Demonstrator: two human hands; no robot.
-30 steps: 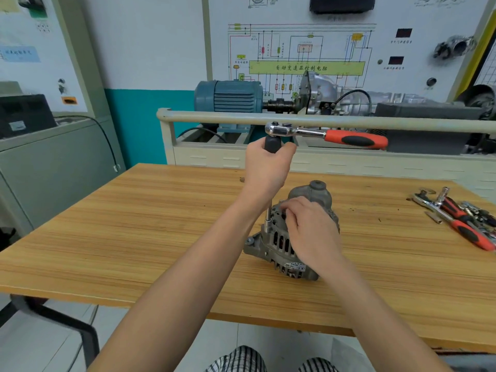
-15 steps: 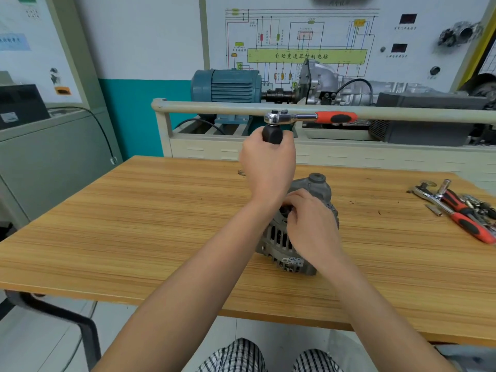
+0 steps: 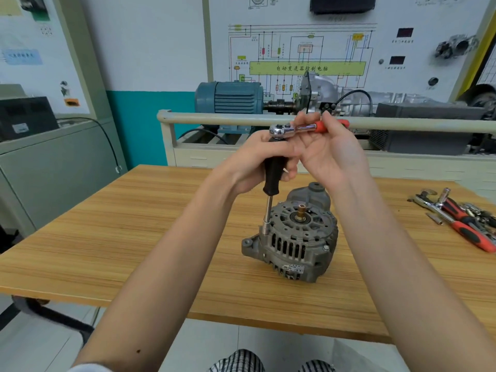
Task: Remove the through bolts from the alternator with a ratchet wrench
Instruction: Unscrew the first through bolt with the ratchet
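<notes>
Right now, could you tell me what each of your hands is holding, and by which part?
The left hand grips the black extension handle under the ratchet wrench head. The right hand holds the wrench by its red grip.

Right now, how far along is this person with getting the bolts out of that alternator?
Early, it seems. Done: the socket on the black-handled extension sits on one bolt at the alternator rim. In hand: the left hand grips the extension and the right hand holds the ratchet wrench, ready to turn. Left: no removed bolts show on the table, so probably all of them.
</notes>
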